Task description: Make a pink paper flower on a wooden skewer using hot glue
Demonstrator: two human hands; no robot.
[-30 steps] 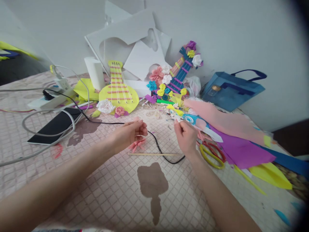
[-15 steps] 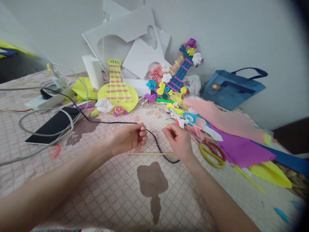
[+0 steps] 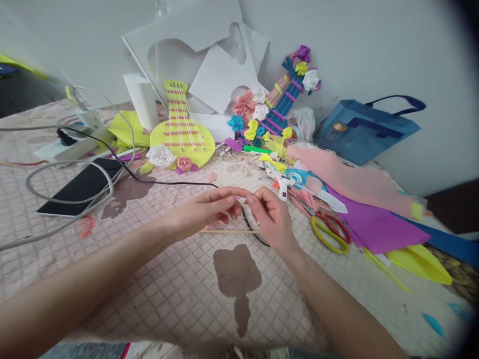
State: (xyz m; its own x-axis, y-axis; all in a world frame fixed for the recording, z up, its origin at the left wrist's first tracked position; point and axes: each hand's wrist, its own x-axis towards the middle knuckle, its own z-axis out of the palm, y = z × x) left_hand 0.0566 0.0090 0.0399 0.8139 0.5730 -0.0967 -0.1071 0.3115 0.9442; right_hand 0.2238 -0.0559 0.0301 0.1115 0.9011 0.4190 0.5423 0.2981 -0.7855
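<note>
My left hand (image 3: 207, 209) and my right hand (image 3: 272, 219) meet over the quilted pink cover (image 3: 157, 279). Their fingertips touch in a pinch at the middle, with something tiny and hard to make out between them. A thin wooden stick (image 3: 224, 232) lies flat just below the hands. A black cable (image 3: 175, 183) runs under them and curls past my right wrist. The pink paper flower seen earlier is hidden behind my left hand.
Scissors (image 3: 329, 233) with yellow and red handles lie right of my right hand, beside purple, pink and yellow paper sheets (image 3: 374, 227). At the back stand a yellow paper guitar (image 3: 183, 137), a blue flower-covered guitar (image 3: 280, 107), white foam boards (image 3: 209, 60) and a blue bag (image 3: 364, 129). A black tablet (image 3: 80, 187) and grey cables lie left.
My right hand moved left from the paper pile to meet my left hand. My left fingers stretched out toward it, and both hands closed in a pinch together.
</note>
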